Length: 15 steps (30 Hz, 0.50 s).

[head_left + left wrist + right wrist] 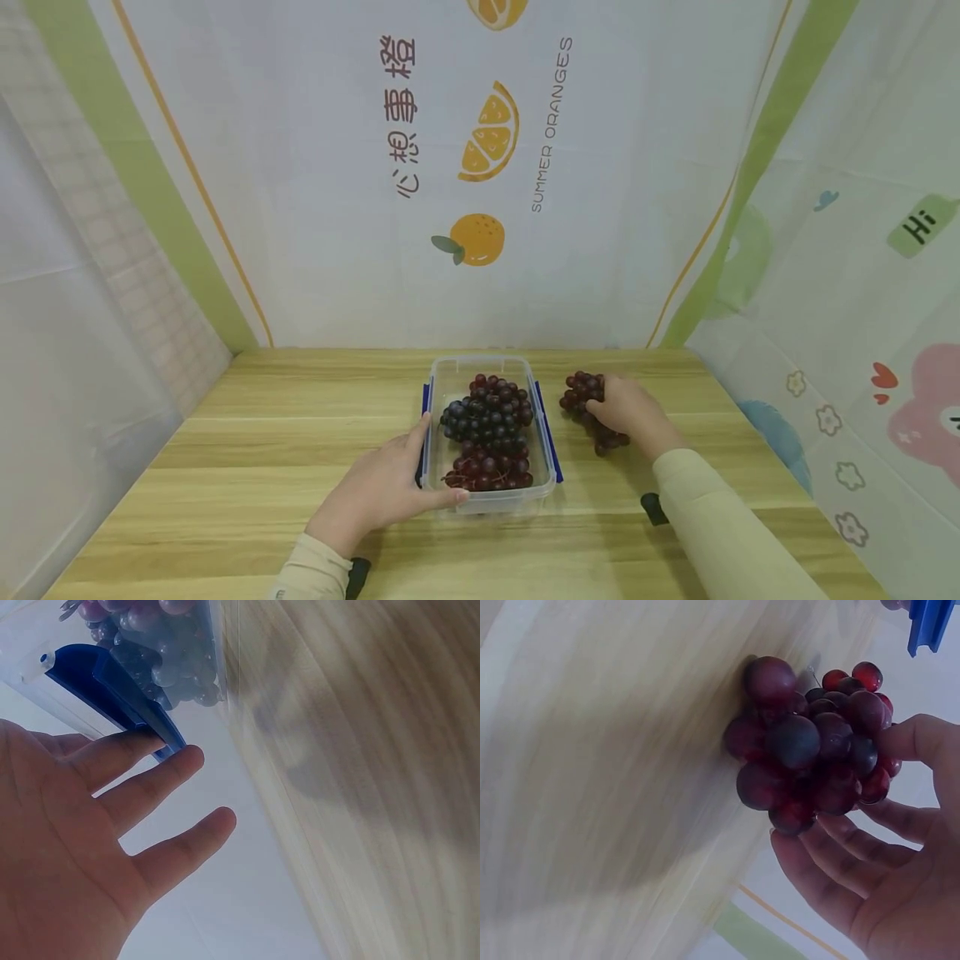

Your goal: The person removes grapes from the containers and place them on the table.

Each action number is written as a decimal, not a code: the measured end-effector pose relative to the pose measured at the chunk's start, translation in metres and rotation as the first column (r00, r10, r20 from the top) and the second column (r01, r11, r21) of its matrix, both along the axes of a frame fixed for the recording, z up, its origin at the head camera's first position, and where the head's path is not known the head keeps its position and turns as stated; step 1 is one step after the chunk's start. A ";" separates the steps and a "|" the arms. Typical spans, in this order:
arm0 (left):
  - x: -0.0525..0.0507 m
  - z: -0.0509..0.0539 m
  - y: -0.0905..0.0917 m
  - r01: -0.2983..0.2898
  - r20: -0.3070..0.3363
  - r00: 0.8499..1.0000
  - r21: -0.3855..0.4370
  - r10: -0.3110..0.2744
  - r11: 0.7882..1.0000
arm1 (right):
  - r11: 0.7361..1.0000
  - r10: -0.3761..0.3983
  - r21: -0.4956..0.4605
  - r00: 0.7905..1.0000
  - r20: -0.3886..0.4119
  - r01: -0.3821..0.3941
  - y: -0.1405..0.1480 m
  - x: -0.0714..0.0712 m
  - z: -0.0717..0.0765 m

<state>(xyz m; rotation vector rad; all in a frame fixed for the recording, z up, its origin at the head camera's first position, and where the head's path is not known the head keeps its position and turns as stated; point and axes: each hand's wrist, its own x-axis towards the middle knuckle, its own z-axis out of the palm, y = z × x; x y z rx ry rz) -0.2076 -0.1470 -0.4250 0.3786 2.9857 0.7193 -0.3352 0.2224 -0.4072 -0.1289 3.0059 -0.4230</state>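
Observation:
A clear plastic container (pixel 491 500) with blue side clips stands on the table, uncovered. Inside lie several bunches of grapes: a dark, nearly black bunch (pixel 483 421) in the middle, with reddish bunches behind and in front of it. My left hand (pixel 386 483) rests against the container's left front corner, thumb at the front rim. Its fingers, spread and fairly straight, touch the blue clip (pixel 112 690) in the left wrist view. To the container's right, my right hand (pixel 633 408) grips a red grape bunch (pixel 810 742) between thumb and fingers, close to the tabletop.
The wood-grain table (pixel 300 433) extends on both sides of the container. A white cloth (pixel 330 250) printed with oranges hangs behind its back edge, and other printed cloths hang at the sides. Another blue clip (pixel 549 433) hangs down on the container's right side.

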 end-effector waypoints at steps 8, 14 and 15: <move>0.001 0.001 0.000 0.008 0.000 1.000 0.015 -0.008 1.000 | 1.000 0.019 -0.005 0.999 -0.027 -0.019 -0.001 -0.001 0.006; 0.001 0.001 0.000 0.008 0.003 1.000 0.015 -0.008 1.000 | 1.000 0.027 -0.015 0.999 -0.032 -0.028 -0.005 0.001 0.015; 0.001 0.001 0.000 0.008 0.003 1.000 0.016 -0.008 1.000 | 0.999 0.028 -0.014 0.999 -0.030 -0.029 -0.006 0.001 0.016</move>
